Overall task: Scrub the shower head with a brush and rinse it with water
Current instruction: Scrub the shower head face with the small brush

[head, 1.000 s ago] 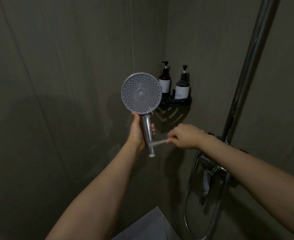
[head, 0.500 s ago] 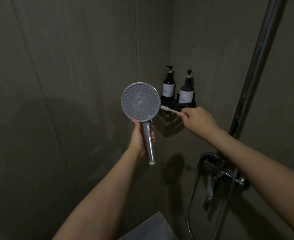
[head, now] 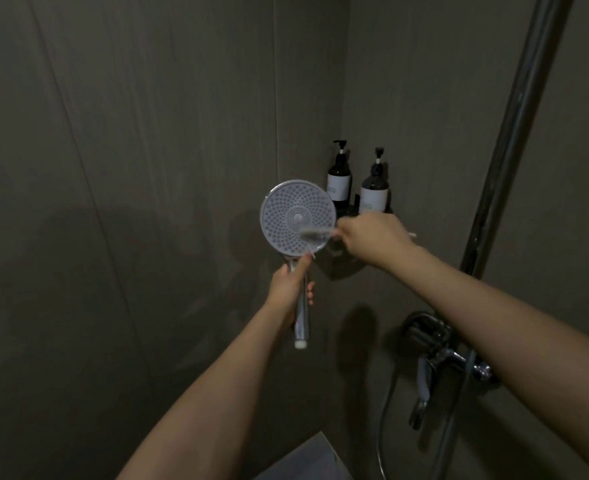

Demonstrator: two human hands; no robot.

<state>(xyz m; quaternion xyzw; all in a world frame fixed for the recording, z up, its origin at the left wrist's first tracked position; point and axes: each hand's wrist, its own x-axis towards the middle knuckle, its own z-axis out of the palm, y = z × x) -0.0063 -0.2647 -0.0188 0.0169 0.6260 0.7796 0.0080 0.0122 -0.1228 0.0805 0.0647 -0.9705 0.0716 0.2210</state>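
Left hand (head: 287, 289) grips the shower head (head: 298, 218); right hand (head: 372, 237) holds the brush (head: 315, 233) against its face, two pump bottles (head: 373, 192) on the corner shelf (head: 350, 211) just behind.

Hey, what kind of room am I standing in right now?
Most likely a shower stall: a wall-mounted mixer tap, a chrome riser pipe, and two pump bottles on a corner shelf.

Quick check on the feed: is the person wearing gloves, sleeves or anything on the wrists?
No. The left hand and right hand are ungloved, both forearms are uncovered as far as the frame edges, and no watch, band or ring shows. The picture is dim, so small items could be missed.
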